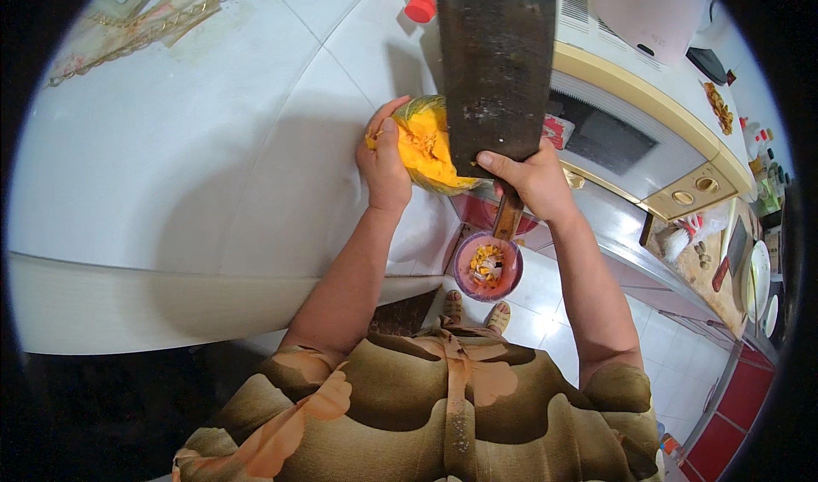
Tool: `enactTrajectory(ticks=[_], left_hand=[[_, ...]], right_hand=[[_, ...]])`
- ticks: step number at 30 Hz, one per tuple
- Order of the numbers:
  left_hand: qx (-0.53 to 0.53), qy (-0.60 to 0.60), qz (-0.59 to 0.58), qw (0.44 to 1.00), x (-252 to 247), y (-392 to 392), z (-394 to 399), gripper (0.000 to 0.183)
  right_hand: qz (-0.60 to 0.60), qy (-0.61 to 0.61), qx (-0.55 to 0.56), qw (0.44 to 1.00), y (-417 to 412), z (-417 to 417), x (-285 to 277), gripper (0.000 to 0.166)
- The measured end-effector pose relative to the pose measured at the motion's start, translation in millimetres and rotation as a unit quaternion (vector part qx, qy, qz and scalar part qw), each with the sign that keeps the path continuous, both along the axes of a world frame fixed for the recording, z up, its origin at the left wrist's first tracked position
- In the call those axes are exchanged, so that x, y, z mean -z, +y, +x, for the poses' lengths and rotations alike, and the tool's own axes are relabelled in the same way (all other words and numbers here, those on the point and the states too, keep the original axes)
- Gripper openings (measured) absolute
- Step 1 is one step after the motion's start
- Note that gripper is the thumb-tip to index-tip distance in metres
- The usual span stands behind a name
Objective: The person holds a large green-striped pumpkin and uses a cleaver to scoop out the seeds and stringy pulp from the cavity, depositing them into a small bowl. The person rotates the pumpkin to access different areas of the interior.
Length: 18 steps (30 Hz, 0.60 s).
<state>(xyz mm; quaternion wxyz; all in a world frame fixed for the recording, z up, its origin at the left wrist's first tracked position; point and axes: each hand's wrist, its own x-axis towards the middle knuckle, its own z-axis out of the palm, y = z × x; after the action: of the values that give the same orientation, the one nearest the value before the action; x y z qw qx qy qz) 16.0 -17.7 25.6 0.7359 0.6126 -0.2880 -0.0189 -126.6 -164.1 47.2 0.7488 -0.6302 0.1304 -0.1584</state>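
Note:
My left hand (386,169) grips a cut piece of pumpkin (422,147) with green rind, its orange flesh and stringy core facing me. In my right hand (537,178) is a wide, dark cleaver (498,79), blade pointing away from me and the wooden handle hanging below the palm. My right thumb lies against the lower part of the blade. The blade hides the right side of the pumpkin, so whether its edge touches the flesh I cannot tell. Below the hands, a pink bin (468,277) on the floor holds orange pumpkin scraps.
A white tiled surface (192,162) extends on the left. Beyond the cleaver stands a bottle with a red cap (420,8). To the right are a cream-trimmed appliance (671,111) with knobs, and a wooden board (687,274) bearing another cleaver (730,252) and a brush (677,242).

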Motion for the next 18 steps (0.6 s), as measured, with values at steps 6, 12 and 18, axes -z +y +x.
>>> enactTrajectory(ticks=[6,12,18], left_hand=[[0.007,0.018,-0.011,1.000,-3,-1,-5,0.040],[-0.024,-0.022,0.039,0.999,7,4,4,0.040],[0.068,0.111,-0.101,0.986,-2,-4,-1,0.039]], right_hand=[[-0.110,0.034,-0.069,0.991,-12,7,-14,0.020],[-0.236,-0.006,-0.054,0.970,2,-9,-24,0.020],[-0.502,-0.230,0.033,0.833,25,-22,-11,0.046]])
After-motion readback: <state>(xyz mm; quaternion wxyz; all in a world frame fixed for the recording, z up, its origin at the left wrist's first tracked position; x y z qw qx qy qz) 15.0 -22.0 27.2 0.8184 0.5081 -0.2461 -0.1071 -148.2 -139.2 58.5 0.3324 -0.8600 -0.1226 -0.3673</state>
